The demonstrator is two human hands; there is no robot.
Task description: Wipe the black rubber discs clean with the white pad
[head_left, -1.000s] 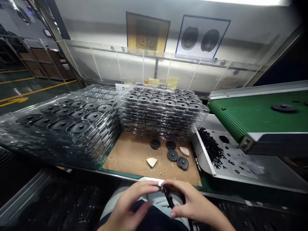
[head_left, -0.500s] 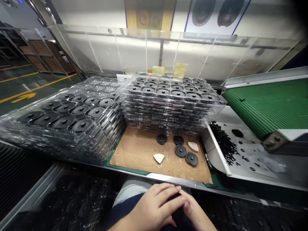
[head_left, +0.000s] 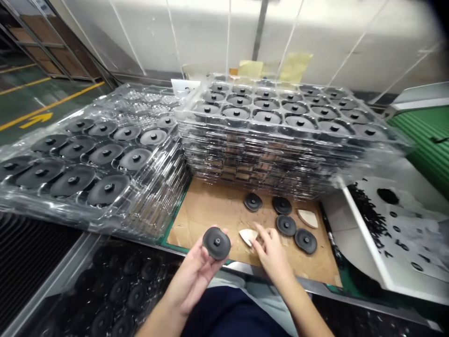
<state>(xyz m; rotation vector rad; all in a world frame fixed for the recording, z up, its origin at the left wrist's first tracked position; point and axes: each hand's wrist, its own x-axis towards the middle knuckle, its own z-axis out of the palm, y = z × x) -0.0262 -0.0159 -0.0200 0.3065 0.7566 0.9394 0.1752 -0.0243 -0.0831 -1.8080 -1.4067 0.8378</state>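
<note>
In my left hand [head_left: 199, 269] a black rounded disc [head_left: 211, 243] with a small raised post at its centre is held face up, just over the front edge of the bench. The fingers of my right hand [head_left: 271, 255] close on the right edge of a pale, fan-shaped flat piece [head_left: 246, 235], which looks to be at the cardboard [head_left: 206, 206]. Several similar black discs [head_left: 286, 225] lie on the cardboard to the right of that hand. Beside them rests a second pale fan-shaped piece [head_left: 308, 218].
Stacked clear plastic trays [head_left: 245, 150] filled with black discs stand behind the cardboard. Another tray stack [head_left: 154, 187] is at the left. A white bin [head_left: 368, 238] with small black parts sits right, below a green ribbed conveyor [head_left: 428, 131].
My hands were together over my lap; now they are apart and raised. The black disc shows in my left hand, and my right hand has reached the pale piece. The view has moved closer.
</note>
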